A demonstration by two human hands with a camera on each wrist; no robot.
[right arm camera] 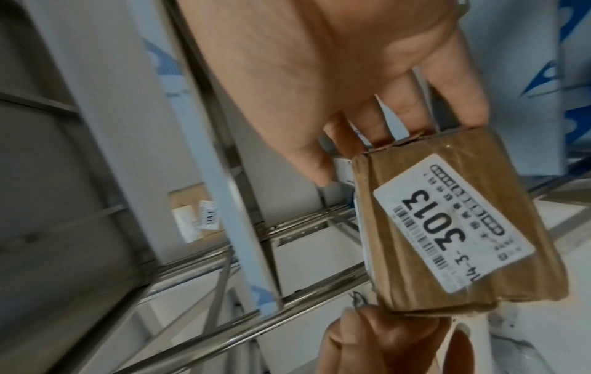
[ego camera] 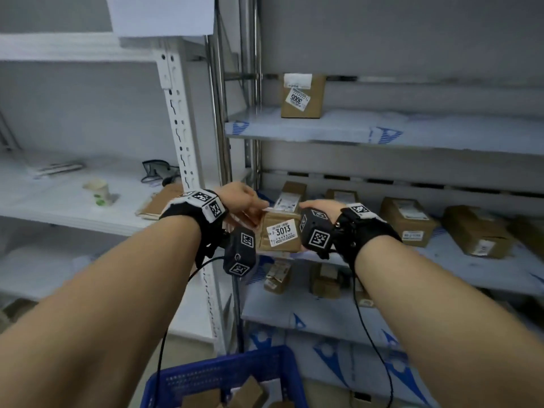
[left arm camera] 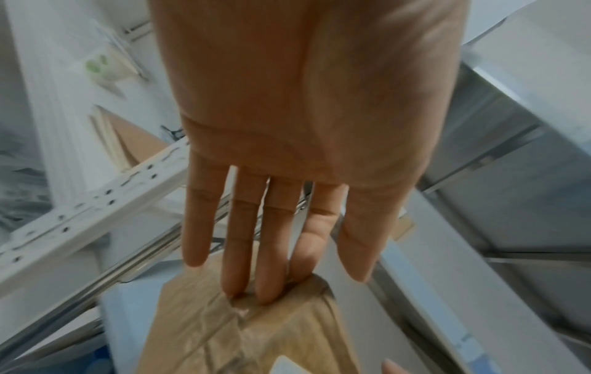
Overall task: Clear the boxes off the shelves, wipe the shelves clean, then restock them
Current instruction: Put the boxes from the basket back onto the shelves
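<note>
A small brown cardboard box (ego camera: 279,234) with a white label reading 3013 is held between my two hands at the front left end of the middle shelf (ego camera: 485,266). My left hand (ego camera: 244,201) has straight fingers, and its fingertips (left arm camera: 265,291) press on one taped end of the box (left arm camera: 243,334). My right hand (ego camera: 319,210) meets the other end. In the right wrist view its fingers (right arm camera: 415,106) reach the edge of the box (right arm camera: 447,227) while the thumb stays off it. My left hand (right arm camera: 367,336) shows at the bottom of that view.
A blue basket (ego camera: 223,375) holding boxes sits below my arms. A box marked 3005 (ego camera: 303,95) stands on the upper shelf. Several boxes (ego camera: 406,222) line the middle shelf, with more (ego camera: 323,281) below. The white left rack holds a cup (ego camera: 98,189) and flat cardboard (ego camera: 162,201).
</note>
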